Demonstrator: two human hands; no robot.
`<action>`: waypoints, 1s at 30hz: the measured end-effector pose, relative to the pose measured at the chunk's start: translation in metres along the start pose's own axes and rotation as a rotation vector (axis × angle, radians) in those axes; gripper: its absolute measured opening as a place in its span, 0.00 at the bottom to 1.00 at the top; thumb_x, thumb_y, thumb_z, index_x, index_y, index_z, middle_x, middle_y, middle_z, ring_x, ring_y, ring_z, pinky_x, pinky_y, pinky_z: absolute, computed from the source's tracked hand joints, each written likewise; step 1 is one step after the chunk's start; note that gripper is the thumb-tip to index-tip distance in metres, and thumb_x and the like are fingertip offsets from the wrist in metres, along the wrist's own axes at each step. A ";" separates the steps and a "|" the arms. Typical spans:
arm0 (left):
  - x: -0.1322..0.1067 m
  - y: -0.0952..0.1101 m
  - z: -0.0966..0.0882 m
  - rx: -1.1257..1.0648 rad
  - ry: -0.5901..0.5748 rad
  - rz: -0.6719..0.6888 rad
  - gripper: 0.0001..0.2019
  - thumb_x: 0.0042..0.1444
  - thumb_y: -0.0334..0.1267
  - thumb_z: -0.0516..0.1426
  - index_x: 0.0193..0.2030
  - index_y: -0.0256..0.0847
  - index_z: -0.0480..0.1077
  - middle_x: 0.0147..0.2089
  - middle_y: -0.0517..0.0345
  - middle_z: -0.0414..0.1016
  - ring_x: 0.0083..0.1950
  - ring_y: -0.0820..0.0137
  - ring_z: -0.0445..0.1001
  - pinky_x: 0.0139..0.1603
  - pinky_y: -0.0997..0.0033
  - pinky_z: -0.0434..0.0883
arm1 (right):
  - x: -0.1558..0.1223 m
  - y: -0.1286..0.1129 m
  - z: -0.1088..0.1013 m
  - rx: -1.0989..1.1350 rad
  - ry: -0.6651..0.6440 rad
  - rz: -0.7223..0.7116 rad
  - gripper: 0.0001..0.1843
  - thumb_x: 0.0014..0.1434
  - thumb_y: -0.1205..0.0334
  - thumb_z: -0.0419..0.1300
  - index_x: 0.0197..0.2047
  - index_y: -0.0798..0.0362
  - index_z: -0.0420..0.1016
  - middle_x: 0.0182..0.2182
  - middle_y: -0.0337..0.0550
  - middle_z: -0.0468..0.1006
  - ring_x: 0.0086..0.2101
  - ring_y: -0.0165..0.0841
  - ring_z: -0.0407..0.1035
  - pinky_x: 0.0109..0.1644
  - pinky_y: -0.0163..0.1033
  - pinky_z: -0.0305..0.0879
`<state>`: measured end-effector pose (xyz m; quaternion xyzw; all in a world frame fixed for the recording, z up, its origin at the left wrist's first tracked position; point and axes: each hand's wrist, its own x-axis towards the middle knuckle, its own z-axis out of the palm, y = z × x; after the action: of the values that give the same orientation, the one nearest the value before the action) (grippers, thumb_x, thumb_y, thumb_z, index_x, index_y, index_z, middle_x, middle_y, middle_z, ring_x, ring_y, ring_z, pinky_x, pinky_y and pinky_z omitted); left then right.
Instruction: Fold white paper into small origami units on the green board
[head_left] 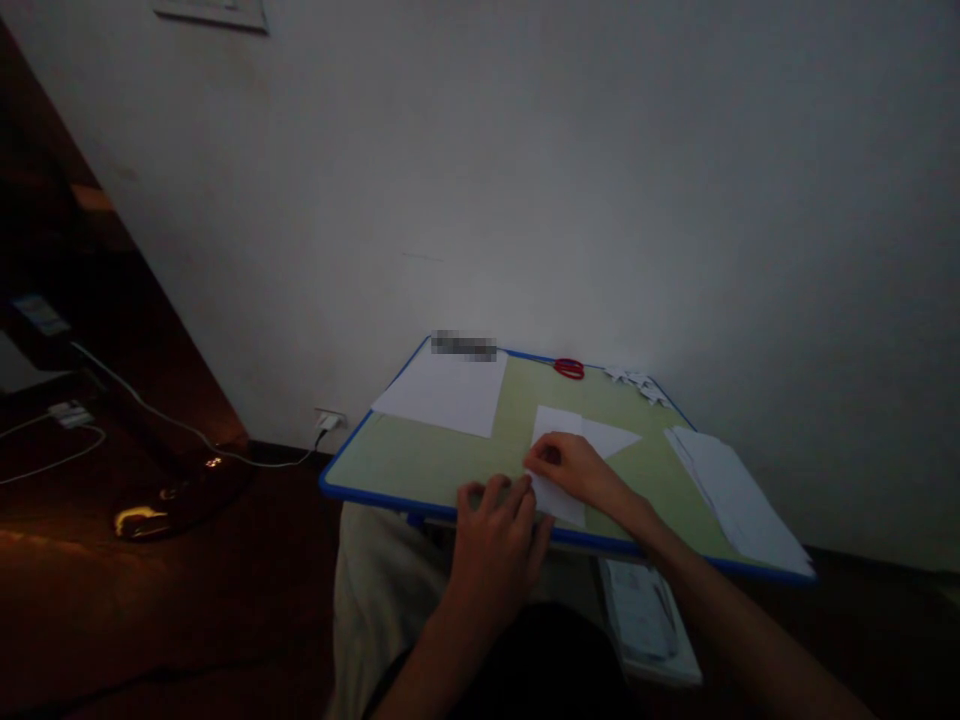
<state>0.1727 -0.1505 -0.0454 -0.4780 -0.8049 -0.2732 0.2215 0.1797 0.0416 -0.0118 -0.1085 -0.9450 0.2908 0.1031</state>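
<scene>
A white sheet of paper point(561, 502) lies near the front edge of the table, its right side running out to a pointed corner. My right hand point(574, 468) is closed in a pinch at the left edge of this paper. Just in front and to the left, my left hand point(496, 520) has bent, separated fingers, with their tips down by the same edge. The hands nearly touch, and they cover part of the paper. Whether the sheet is folded under them is hard to tell in the dim light.
The green tabletop point(420, 462) has a blue rim. A large white sheet point(450, 397) lies at the left, red-handled scissors point(569, 369) at the back, paper scraps point(637, 383) at the back right, and a paper stack point(731, 488) at the right. A white wall point(480, 200) stands behind.
</scene>
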 end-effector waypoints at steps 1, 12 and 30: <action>0.000 0.000 0.000 -0.002 -0.002 -0.002 0.12 0.68 0.41 0.55 0.53 0.40 0.73 0.60 0.50 0.78 0.57 0.54 0.72 0.54 0.42 0.64 | 0.001 -0.001 0.000 -0.004 -0.005 0.013 0.03 0.60 0.65 0.65 0.35 0.54 0.80 0.33 0.44 0.83 0.33 0.34 0.75 0.39 0.36 0.66; 0.003 0.002 -0.005 -0.004 -0.021 -0.007 0.11 0.68 0.40 0.56 0.52 0.41 0.73 0.59 0.51 0.78 0.57 0.55 0.73 0.54 0.43 0.64 | 0.000 0.002 0.008 -0.220 0.143 -0.053 0.06 0.64 0.64 0.60 0.34 0.53 0.75 0.33 0.43 0.78 0.34 0.33 0.71 0.40 0.36 0.61; 0.003 0.002 -0.004 0.004 0.002 -0.006 0.10 0.67 0.39 0.57 0.51 0.41 0.74 0.58 0.51 0.79 0.56 0.54 0.74 0.55 0.43 0.63 | 0.025 0.016 -0.001 -0.304 0.183 0.112 0.09 0.67 0.58 0.56 0.39 0.51 0.76 0.40 0.45 0.81 0.40 0.37 0.73 0.37 0.38 0.59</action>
<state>0.1737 -0.1502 -0.0403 -0.4751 -0.8066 -0.2726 0.2223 0.1589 0.0616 -0.0165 -0.2011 -0.9573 0.1389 0.1546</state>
